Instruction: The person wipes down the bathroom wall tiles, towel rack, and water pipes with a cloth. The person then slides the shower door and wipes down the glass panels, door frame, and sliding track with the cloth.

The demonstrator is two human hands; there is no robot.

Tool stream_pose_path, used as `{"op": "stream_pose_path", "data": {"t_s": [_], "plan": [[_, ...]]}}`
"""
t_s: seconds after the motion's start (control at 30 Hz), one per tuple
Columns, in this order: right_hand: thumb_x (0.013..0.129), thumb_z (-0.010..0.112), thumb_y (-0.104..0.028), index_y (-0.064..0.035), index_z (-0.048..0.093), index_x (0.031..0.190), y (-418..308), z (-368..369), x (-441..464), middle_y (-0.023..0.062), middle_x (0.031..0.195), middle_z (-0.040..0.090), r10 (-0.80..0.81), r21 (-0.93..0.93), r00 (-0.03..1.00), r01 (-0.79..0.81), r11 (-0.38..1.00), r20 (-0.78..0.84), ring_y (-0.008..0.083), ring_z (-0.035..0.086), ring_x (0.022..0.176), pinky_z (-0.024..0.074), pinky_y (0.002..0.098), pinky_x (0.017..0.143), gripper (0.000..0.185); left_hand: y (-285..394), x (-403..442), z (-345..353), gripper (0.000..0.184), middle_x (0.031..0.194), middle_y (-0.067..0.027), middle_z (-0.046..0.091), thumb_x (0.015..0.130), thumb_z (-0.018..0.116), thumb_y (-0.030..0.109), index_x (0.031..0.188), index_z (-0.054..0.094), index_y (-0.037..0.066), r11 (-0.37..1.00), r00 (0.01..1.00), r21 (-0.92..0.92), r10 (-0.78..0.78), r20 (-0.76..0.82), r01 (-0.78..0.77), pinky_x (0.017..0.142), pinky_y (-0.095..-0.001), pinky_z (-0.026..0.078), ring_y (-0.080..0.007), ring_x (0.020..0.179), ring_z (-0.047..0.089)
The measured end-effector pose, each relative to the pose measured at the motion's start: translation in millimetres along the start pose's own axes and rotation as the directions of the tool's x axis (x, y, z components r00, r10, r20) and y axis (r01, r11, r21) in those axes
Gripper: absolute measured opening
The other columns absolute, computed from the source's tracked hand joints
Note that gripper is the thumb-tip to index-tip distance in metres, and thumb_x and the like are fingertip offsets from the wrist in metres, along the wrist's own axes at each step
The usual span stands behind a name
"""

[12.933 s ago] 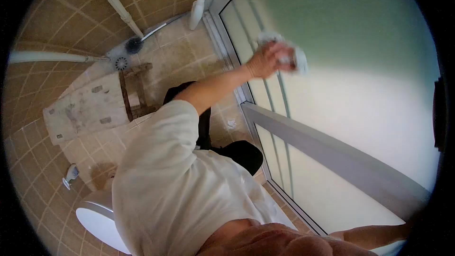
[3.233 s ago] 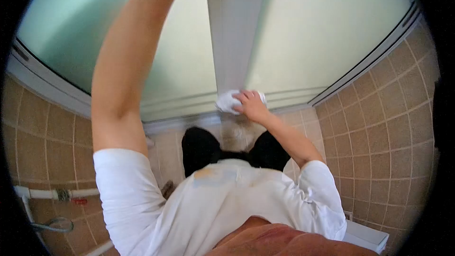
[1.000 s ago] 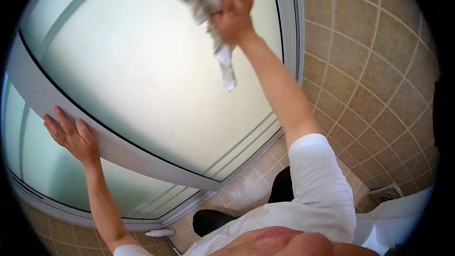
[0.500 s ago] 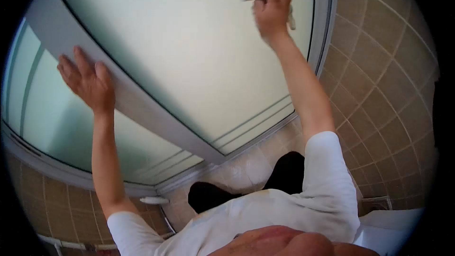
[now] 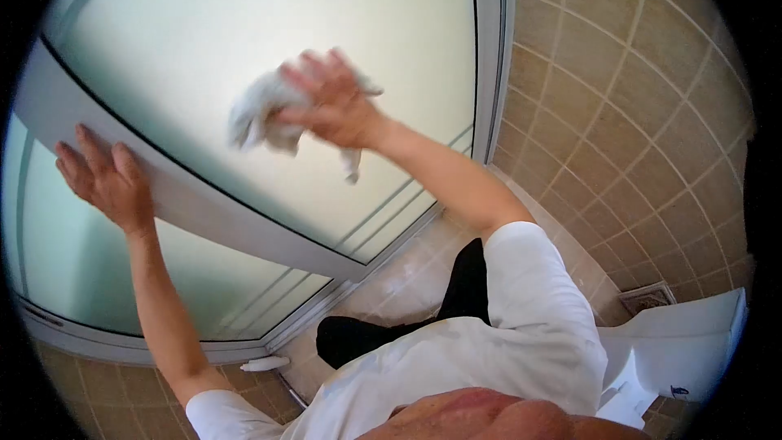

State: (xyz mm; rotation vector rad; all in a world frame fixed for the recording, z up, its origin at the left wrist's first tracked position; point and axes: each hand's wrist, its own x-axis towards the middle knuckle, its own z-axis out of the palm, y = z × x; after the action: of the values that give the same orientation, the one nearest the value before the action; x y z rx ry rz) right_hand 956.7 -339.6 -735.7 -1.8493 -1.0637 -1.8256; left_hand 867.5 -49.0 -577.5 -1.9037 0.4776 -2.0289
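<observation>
A crumpled pale cloth lies against the frosted glass panel under my right hand, which presses it with the fingers somewhat blurred. One end of the cloth hangs below the palm, another sticks out past the fingertips. On the left, my left hand rests flat with spread fingers on the grey door frame, holding nothing. A second frosted panel shows below that frame.
A brown tiled wall rises at the right. White toilet and a floor drain stand at the lower right. A white bottle lies near the door's bottom track. Light floor tiles show around my legs.
Since half a second ago, my right hand has moved down and left across the glass with the cloth. My left hand stays on the frame. Earlier the view faced other parts of the doors.
</observation>
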Motion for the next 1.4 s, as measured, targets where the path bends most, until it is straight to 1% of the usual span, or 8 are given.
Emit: {"op": "stream_pose_path", "data": {"t_s": [0.2, 0.27, 0.5, 0.73, 0.8, 1.0, 1.07, 1.4], "plan": [[0.064, 0.064, -0.004, -0.0292, 0.041, 0.131, 161.5, -54.2, -57.6, 0.0165, 0.141, 0.028, 0.373, -0.301, 0.916, -0.401, 0.865, -0.148, 0.0396, 0.026, 0.129, 0.0234, 0.0518, 0.103, 0.075, 7.9, 3.2, 4.3, 0.050, 0.143, -0.0214, 0.025, 0.092, 0.039, 0.033, 0.137, 0.038, 0.012, 0.999, 0.999, 0.038, -0.002, 0.053, 0.000, 0.109, -0.0449, 0.013, -0.0384, 0.132, 0.018], [0.083, 0.048, -0.004, -0.0112, 0.018, 0.141, 196.8, -77.6, -77.5, 0.0224, 0.142, 0.017, 0.788, -0.441, 0.616, -0.709, 0.551, -0.005, 0.0390, 0.022, 0.129, 0.0206, 0.0471, 0.108, 0.065, 6.8, -2.1, 0.0, 0.049, 0.142, -0.0242, 0.025, 0.092, 0.040, 0.031, 0.136, 0.039, 0.011, 1.000, 1.000, 0.020, 0.013, 0.026, -0.013, 0.109, -0.0452, 0.015, -0.0393, 0.132, 0.018], [0.083, 0.050, -0.005, -0.0101, 0.015, 0.142, 179.8, -92.8, -68.9, 0.0217, 0.144, 0.015, 0.874, -0.091, 0.446, -0.895, 0.437, -0.191, 0.0386, 0.019, 0.132, 0.0172, 0.0412, 0.111, 0.069, -56.3, -1.6, -4.5, 0.016, 0.127, -0.0157, 0.052, 0.086, 0.053, 0.023, 0.100, 0.059, 0.018, 0.864, 0.942, 0.384, 0.259, 0.214, -0.325, 0.100, -0.0543, 0.025, -0.0456, 0.118, 0.040], [0.081, 0.046, -0.001, -0.0096, 0.017, 0.141, 14.8, -20.4, -66.4, 0.0230, 0.144, 0.015, 0.633, -0.224, 0.760, -0.598, 0.769, 0.145, 0.0395, 0.013, 0.133, 0.0139, 0.0524, 0.108, 0.067, -15.4, 1.8, 5.7, 0.031, 0.118, -0.0201, 0.052, 0.084, 0.049, 0.037, 0.107, 0.057, 0.016, 0.997, 0.993, 0.029, 0.080, -0.082, -0.078, 0.095, -0.0510, 0.029, -0.0427, 0.107, 0.044], [0.067, 0.062, -0.004, -0.0298, 0.047, 0.126, -39.5, 14.8, -71.9, 0.0170, 0.141, 0.028, 0.419, -0.020, 0.907, -0.420, 0.907, -0.030, 0.0393, 0.026, 0.129, 0.0224, 0.0518, 0.104, 0.066, -15.1, -0.6, 10.4, 0.042, 0.115, -0.0209, 0.051, 0.082, 0.047, 0.041, 0.112, 0.056, 0.012, 0.999, 0.995, 0.008, 0.036, -0.095, -0.036, 0.094, -0.0487, 0.029, -0.0415, 0.103, 0.044], [0.080, 0.059, -0.022, -0.0395, 0.053, 0.110, -176.0, 36.5, -87.2, 0.0040, 0.138, 0.034, 0.238, 0.143, 0.931, -0.285, 0.948, 0.277, 0.0309, 0.026, 0.129, 0.0143, 0.0520, 0.107, 0.036, -23.8, -10.2, 12.1, 0.037, 0.119, -0.0200, 0.051, 0.079, 0.051, 0.038, 0.106, 0.058, 0.013, 0.999, 0.987, -0.017, -0.053, -0.152, 0.051, 0.097, -0.0489, 0.028, -0.0421, 0.110, 0.043], [0.080, 0.059, -0.024, -0.0418, 0.053, 0.110, -158.2, 32.6, -95.0, 0.0026, 0.139, 0.034, 0.194, 0.112, 0.943, -0.231, 0.967, 0.271, 0.0291, 0.026, 0.129, 0.0131, 0.0511, 0.108, 0.035, -55.6, -24.6, 19.1, 0.030, 0.123, -0.0179, 0.050, 0.080, 0.053, 0.035, 0.103, 0.057, 0.016, 0.930, 0.984, 0.323, 0.155, 0.089, -0.176, 0.099, -0.0507, 0.026, -0.0425, 0.114, 0.041], [0.069, 0.060, -0.005, -0.0257, 0.042, 0.129, 61.9, -41.7, -129.7, 0.0195, 0.141, 0.025, 0.505, -0.206, 0.863, -0.488, 0.848, 0.035, 0.0419, 0.027, 0.127, 0.0229, 0.0536, 0.103, 0.066, -39.1, -11.8, 8.5, 0.047, 0.130, -0.0109, 0.050, 0.088, 0.046, 0.039, 0.125, 0.053, 0.010, 0.983, 0.993, 0.144, 0.115, 0.003, -0.115, 0.101, -0.0433, 0.025, -0.0342, 0.118, 0.044]]}}
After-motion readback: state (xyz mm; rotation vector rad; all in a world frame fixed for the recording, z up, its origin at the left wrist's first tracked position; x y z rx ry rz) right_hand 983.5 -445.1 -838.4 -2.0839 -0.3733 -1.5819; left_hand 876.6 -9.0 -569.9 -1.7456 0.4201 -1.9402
